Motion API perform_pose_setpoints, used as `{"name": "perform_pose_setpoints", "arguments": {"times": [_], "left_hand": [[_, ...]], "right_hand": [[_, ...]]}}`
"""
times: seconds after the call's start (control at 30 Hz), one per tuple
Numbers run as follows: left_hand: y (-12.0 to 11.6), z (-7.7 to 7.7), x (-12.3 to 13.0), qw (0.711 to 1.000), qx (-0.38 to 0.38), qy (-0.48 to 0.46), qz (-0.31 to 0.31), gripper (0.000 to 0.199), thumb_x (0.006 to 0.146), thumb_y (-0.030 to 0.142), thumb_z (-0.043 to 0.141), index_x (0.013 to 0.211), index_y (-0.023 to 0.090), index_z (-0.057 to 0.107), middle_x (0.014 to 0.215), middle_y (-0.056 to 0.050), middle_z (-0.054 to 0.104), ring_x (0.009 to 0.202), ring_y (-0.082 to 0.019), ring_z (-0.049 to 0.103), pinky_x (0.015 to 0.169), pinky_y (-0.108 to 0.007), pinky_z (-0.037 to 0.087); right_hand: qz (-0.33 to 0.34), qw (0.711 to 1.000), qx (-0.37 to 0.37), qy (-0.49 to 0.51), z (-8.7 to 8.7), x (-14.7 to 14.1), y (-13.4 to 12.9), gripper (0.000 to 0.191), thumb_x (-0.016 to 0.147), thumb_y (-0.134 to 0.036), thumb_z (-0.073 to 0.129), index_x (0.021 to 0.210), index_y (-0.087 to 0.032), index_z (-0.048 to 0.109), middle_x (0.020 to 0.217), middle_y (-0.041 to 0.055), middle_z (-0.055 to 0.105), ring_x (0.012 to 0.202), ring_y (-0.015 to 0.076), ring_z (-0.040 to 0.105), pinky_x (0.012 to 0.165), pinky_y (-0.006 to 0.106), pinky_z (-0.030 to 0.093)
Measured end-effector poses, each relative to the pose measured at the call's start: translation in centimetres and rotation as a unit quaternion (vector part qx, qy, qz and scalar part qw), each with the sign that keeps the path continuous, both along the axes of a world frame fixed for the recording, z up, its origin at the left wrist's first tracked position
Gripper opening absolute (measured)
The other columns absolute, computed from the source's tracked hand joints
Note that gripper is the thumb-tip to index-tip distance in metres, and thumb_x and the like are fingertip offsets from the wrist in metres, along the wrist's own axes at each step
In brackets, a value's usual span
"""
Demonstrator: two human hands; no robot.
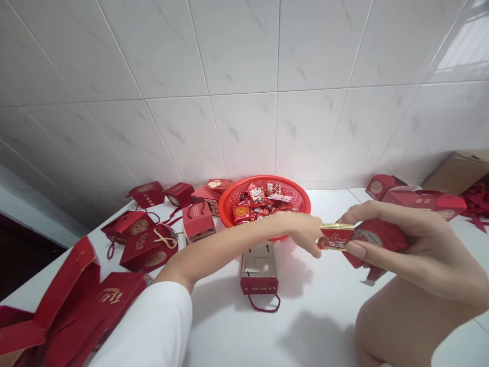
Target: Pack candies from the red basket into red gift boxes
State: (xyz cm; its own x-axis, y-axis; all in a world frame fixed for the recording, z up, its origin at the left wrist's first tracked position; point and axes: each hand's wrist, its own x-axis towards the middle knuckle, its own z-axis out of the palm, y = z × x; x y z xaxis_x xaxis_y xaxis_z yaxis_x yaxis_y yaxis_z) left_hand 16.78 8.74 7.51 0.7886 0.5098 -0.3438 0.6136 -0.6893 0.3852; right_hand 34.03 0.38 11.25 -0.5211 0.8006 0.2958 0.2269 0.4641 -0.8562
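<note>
- Pinching flat rectangular red packet with shiny gold crimped edges [336,236] by its right end, between thumb and fingers of right hand [416,247]; held above table, right of basket.
- Also gripping crinkled dark-red wrapped bundle with pale round label [382,242] in same hand, below the curved fingers.
- Reaching across with left hand [305,233], fingers at packet's left end; cannot tell whether closed on it.
- Just below left forearm: open maroon-and-grey paperboard box [260,278], straight-walled, pale inside, with twisted maroon cord loop [264,309] lying toward the near side.
- Behind forearm: round red perforated plastic basket [228,199], smooth flared rim, near side partly hidden, holding heap of glossy red wrapped sweets [257,196].
- To the left: folded matte-red card boxes [148,250], some corded, gold print; nearer, large red box with raised flaps [110,300], partly cut off.
- To the right: more red boxes [418,199], plain brown cardboard box [456,171], red ribbon pile [476,201].
- Smooth white table [229,334] meeting glossy marbled tile wall [244,132] behind basket.
- Open room between basket and right-hand boxes, and on near side of cord loop; tight at left, boxes crowding table edge.
</note>
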Motion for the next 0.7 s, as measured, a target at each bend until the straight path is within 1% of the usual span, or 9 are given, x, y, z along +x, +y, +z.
{"name": "perform_pose_setpoints", "arguments": {"times": [0.03, 0.07, 0.13, 0.17, 0.23, 0.33, 0.47, 0.63, 0.7], "left_hand": [[-0.4, 1.5, -1.1, 1.0, 0.009, 0.002, -0.023, 0.006, 0.08, 0.021, 0.067, 0.081, 0.018, 0.063, 0.077, -0.001, 0.064, 0.069, -0.019, 0.059, 0.059, -0.03, 0.041], [-0.8, 3.0, -2.4, 0.999, 0.024, -0.017, -0.018, 0.006, 0.082, 0.022, 0.063, 0.086, 0.018, 0.062, 0.08, -0.001, 0.064, 0.069, -0.017, 0.058, 0.057, -0.029, 0.04], [-1.9, 5.1, -5.0, 0.999, 0.035, -0.016, 0.032, 0.008, 0.081, 0.022, 0.061, 0.089, 0.019, 0.06, 0.084, -0.001, 0.066, 0.071, -0.016, 0.059, 0.056, -0.026, 0.038], [-2.5, 5.7, -6.3, 0.998, 0.028, -0.01, 0.046, 0.007, 0.081, 0.02, 0.06, 0.088, 0.019, 0.06, 0.084, 0.0, 0.067, 0.071, -0.016, 0.059, 0.057, -0.026, 0.039], [-3.6, 6.2, -8.5, 0.997, 0.022, -0.001, 0.077, 0.01, 0.081, 0.02, 0.062, 0.091, 0.019, 0.064, 0.087, 0.0, 0.069, 0.075, -0.015, 0.061, 0.059, -0.024, 0.041], [-4.9, 5.4, -11.1, 0.993, 0.041, -0.016, 0.11, 0.014, 0.087, 0.025, 0.061, 0.096, 0.02, 0.07, 0.092, -0.001, 0.071, 0.081, -0.016, 0.064, 0.065, -0.024, 0.042], [-6.1, 2.9, -13.2, 0.988, 0.051, -0.02, 0.144, 0.02, 0.091, 0.024, 0.058, 0.097, 0.021, 0.076, 0.09, -0.001, 0.073, 0.083, -0.016, 0.065, 0.069, -0.023, 0.043], [-6.7, 0.4, -15.0, 0.978, 0.016, -0.021, 0.206, 0.025, 0.087, 0.027, 0.06, 0.106, 0.024, 0.077, 0.083, 0.0, 0.073, 0.078, -0.016, 0.064, 0.065, -0.021, 0.043], [-6.7, -0.1, -15.4, 0.973, 0.007, -0.019, 0.231, 0.033, 0.084, 0.028, 0.063, 0.115, 0.024, 0.074, 0.085, 0.0, 0.072, 0.078, -0.017, 0.064, 0.064, -0.021, 0.043]], "right_hand": [[0.002, 1.0, -0.002, -0.001, 0.0, 0.0, 0.1, 0.021, 0.084, -0.038, 0.074, 0.087, -0.019, 0.066, 0.06, 0.0009, 0.063, 0.047, 0.0137, 0.062, 0.037, 0.022, 0.058], [0.005, 1.0, -0.004, -0.001, 0.0, -0.1, 0.1, 0.02, 0.084, -0.037, 0.073, 0.087, -0.019, 0.066, 0.061, 0.0009, 0.063, 0.048, 0.0141, 0.063, 0.037, 0.022, 0.058], [0.011, 1.0, -0.015, -0.006, -0.1, -0.4, 0.2, 0.02, 0.085, -0.036, 0.073, 0.089, -0.019, 0.065, 0.06, 0.0003, 0.062, 0.05, 0.0149, 0.064, 0.038, 0.023, 0.058], [0.014, 1.0, -0.021, -0.008, -0.1, -0.6, 0.3, 0.019, 0.085, -0.036, 0.072, 0.09, -0.019, 0.065, 0.06, -0.0001, 0.061, 0.05, 0.0149, 0.064, 0.039, 0.023, 0.058], [0.022, 0.999, -0.026, -0.01, -0.2, -1.3, 0.5, 0.018, 0.087, -0.036, 0.07, 0.09, -0.018, 0.064, 0.059, -0.0014, 0.059, 0.048, 0.0135, 0.062, 0.039, 0.022, 0.056], [0.054, 0.998, -0.029, -0.015, -0.6, -3.0, 1.0, 0.015, 0.088, -0.033, 0.066, 0.088, -0.019, 0.062, 0.061, -0.0027, 0.057, 0.046, 0.0114, 0.06, 0.04, 0.021, 0.054], [0.102, 0.993, -0.036, -0.054, -1.5, -5.6, 1.9, 0.008, 0.09, -0.028, 0.059, 0.089, -0.02, 0.059, 0.075, -0.0015, 0.062, 0.046, 0.0096, 0.06, 0.039, 0.02, 0.048], [0.085, 0.988, 0.074, -0.101, -2.8, -8.4, 3.3, 0.004, 0.087, -0.019, 0.058, 0.084, -0.02, 0.061, 0.084, 0.0016, 0.069, 0.074, 0.0148, 0.064, 0.059, 0.024, 0.049], [0.066, 0.988, 0.088, -0.108, -3.4, -9.4, 3.6, 0.006, 0.088, -0.018, 0.057, 0.084, -0.019, 0.062, 0.084, 0.0016, 0.069, 0.076, 0.0154, 0.063, 0.06, 0.024, 0.046]]}}
